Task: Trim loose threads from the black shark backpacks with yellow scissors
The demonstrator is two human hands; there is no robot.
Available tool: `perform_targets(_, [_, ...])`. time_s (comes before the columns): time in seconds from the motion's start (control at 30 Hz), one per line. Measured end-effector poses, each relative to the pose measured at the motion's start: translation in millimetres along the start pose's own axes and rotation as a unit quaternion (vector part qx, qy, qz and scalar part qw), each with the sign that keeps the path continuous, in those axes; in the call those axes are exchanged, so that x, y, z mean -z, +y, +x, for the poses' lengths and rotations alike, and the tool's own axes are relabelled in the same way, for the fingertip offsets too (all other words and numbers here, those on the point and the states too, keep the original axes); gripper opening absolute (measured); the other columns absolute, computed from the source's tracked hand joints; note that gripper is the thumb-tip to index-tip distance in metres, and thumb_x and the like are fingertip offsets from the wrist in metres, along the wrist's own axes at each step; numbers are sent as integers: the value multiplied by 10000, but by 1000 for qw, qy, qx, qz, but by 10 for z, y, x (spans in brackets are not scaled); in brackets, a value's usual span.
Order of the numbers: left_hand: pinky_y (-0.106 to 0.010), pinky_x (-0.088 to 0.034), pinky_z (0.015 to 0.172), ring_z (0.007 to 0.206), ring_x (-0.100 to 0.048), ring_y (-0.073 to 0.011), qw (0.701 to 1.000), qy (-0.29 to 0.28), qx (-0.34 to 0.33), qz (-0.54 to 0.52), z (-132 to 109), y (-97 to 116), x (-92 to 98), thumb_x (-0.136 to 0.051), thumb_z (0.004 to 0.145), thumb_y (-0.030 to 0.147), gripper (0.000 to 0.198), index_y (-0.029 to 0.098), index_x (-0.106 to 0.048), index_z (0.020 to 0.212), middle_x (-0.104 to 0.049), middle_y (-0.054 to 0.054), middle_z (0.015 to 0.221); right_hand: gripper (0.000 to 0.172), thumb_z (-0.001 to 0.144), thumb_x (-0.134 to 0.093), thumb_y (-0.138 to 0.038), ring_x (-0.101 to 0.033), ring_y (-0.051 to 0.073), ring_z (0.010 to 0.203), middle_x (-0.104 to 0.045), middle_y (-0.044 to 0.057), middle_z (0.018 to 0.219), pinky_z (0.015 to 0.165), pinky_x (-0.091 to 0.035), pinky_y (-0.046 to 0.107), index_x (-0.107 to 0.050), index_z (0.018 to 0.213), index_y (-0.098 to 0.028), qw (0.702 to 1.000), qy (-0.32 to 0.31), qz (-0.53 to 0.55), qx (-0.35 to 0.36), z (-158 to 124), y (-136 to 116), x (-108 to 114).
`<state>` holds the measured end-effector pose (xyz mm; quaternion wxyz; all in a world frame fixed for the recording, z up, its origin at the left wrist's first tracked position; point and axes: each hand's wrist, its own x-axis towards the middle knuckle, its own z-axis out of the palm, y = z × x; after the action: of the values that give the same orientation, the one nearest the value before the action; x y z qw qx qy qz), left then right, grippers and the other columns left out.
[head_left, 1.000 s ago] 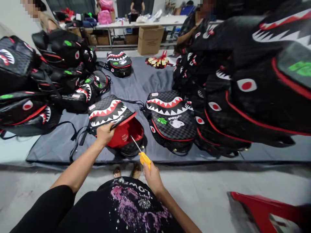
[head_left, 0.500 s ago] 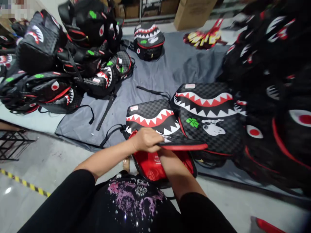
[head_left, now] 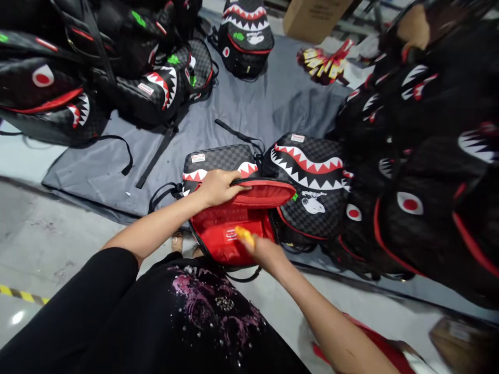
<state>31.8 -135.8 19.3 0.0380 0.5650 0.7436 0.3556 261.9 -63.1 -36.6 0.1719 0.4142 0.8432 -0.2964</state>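
An open black checkered backpack [head_left: 218, 161] with a shark-mouth print and red lining lies on the grey mat [head_left: 273, 104] in front of me. My left hand [head_left: 218, 186] grips the edge of its raised front flap and holds it up. My right hand [head_left: 263, 250] is at the bag's open mouth, closed on a yellow-handled tool [head_left: 245, 235]; the tool's tip is blurred and hidden. A second shark backpack [head_left: 307, 182], closed, lies touching the open one on its right.
Piles of the same backpacks lie at the left [head_left: 58, 78] and fill the right side [head_left: 429, 156]. One backpack [head_left: 245, 31] stands at the mat's far end beside a cardboard box [head_left: 312, 15]. Red and yellow tags [head_left: 323, 62] lie on the mat. Bare concrete floor [head_left: 47, 244] lies at the left.
The view has dropped and closed in on the open bag. My right hand came out from under the flap with the yellow tool. My left hand keeps hold of the flap.
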Motion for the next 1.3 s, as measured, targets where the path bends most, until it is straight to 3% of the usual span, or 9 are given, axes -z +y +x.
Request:
perform_targets(0.13, [-266,-389,626,689,-645,-188,997,-73,7,-11,-93,207,164,-536,911,475,359,168,-715,862,-708,-56,741,379,1002,-358,-321,-640,300,1075,-666,197,1124,861,-478,367,-537,1269,-119,974,84,-203,-59,560,-240,360])
perform_targets(0.23, [-270,-402,652,722,-648,-197,998,-43,45,14,-106,166,198,-539,918,436,334,157,-716,872,-717,-75,775,372,1003,-359,-281,-639,300,1102,-658,209,1164,875,-487,372,-555,1262,-100,962,95,-237,-99,812,-244,522])
perform_targets(0.43, [-288,-398,671,800,-668,-235,982,85,170,23,31,-179,-1,-544,914,394,282,165,-703,871,-726,-93,836,310,946,-513,-357,-702,289,933,-707,194,929,809,-514,380,-684,978,-100,945,-43,-266,-184,258,162,430])
perform_targets(0.53, [-298,-392,672,820,-672,-252,980,102,171,8,104,-220,-100,-540,913,368,259,167,-698,871,-726,-105,859,268,889,-597,-398,-660,214,555,-613,50,559,620,-525,330,-653,839,-141,957,-180,-109,-199,-72,265,107])
perform_targets(0.67, [-281,-373,649,795,-664,-231,986,100,129,13,177,-173,-161,-555,904,383,257,176,-704,878,-731,-94,849,319,938,-476,-450,-470,135,356,-470,-50,421,471,-472,274,-564,772,-193,924,-299,188,-147,-111,337,-216])
perform_targets(0.87, [-264,-331,597,695,-637,-204,993,84,84,-4,210,-90,-155,-554,902,452,318,186,-722,851,-710,-65,732,365,921,-508,-522,-433,123,324,-452,-50,414,353,-336,211,-467,737,-210,899,-71,382,-202,204,514,-169])
perform_targets(1.03, [-251,-336,608,677,-625,-178,993,90,60,-40,188,-78,-139,-563,899,435,310,182,-717,808,-696,-51,710,527,983,-178,-627,-359,89,370,-337,-79,455,420,-390,198,-414,751,-217,843,-42,516,-149,518,214,-593])
perform_targets(1.23, [-235,-354,614,646,-605,-143,990,130,38,-36,226,-210,-113,-562,885,399,290,158,-685,782,-681,-36,698,514,962,-268,-659,-168,67,327,-222,-113,420,359,-244,172,-409,729,-223,667,-106,738,-9,562,136,-971])
perform_targets(1.3, [-230,-360,615,640,-599,-137,990,134,28,-27,266,-221,-104,-568,875,387,276,152,-680,783,-676,-33,695,510,977,-276,-627,-169,63,312,-241,-109,403,352,-235,173,-417,710,-216,638,-104,763,-18,551,189,-968])
